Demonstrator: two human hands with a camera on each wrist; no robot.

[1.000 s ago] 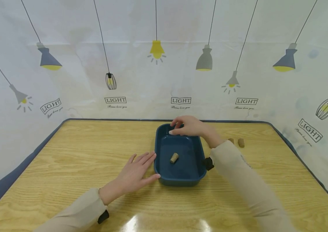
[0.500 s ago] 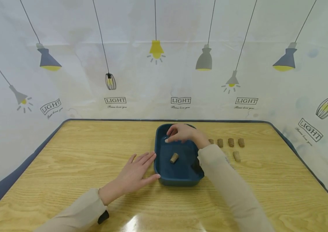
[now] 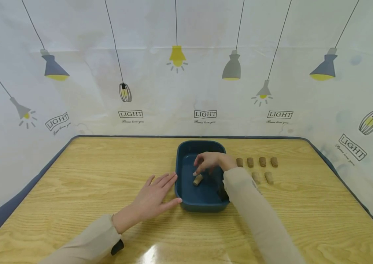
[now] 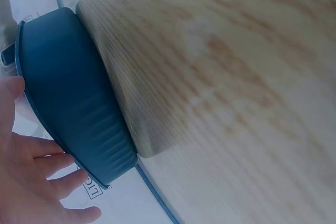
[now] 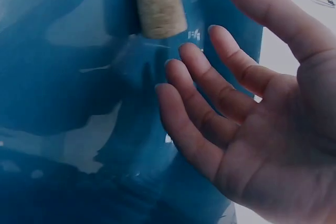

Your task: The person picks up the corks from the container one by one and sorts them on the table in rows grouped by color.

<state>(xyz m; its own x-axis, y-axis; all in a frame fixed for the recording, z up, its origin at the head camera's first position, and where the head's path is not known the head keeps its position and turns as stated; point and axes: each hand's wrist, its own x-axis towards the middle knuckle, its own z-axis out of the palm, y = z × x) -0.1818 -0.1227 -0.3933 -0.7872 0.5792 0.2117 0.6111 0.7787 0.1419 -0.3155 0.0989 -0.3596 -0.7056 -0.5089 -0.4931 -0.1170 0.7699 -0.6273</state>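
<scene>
A dark blue rectangular tub (image 3: pixel 203 207) stands on the table, and a single cork (image 3: pixel 198 180) lies on its floor. Over the tub hovers my right hand (image 3: pixel 210 162), its fingers loosely bent just above the cork. In the right wrist view the palm holds nothing, and a gap separates the fingertips from the cork (image 5: pixel 160 4). My left hand (image 3: pixel 153 198) touches the tub's left rim with fingers spread and straight. The left wrist view shows that thumb and the fingers along the edge of the tub (image 4: pixel 73 93).
Right of the tub, several corks (image 3: pixel 262 162) lie in a row on the wooden table (image 3: pixel 107 176). Two paler corks (image 3: pixel 269 178) lie in front of them, one partly behind the right sleeve (image 3: pixel 252 198). A lamp-printed backdrop (image 3: pixel 160 80) closes off the back and sides.
My right hand has come from the tub's far rim down and nearer, to just above the cork inside. More corks on the right now show past the sleeve. My left hand stays put.
</scene>
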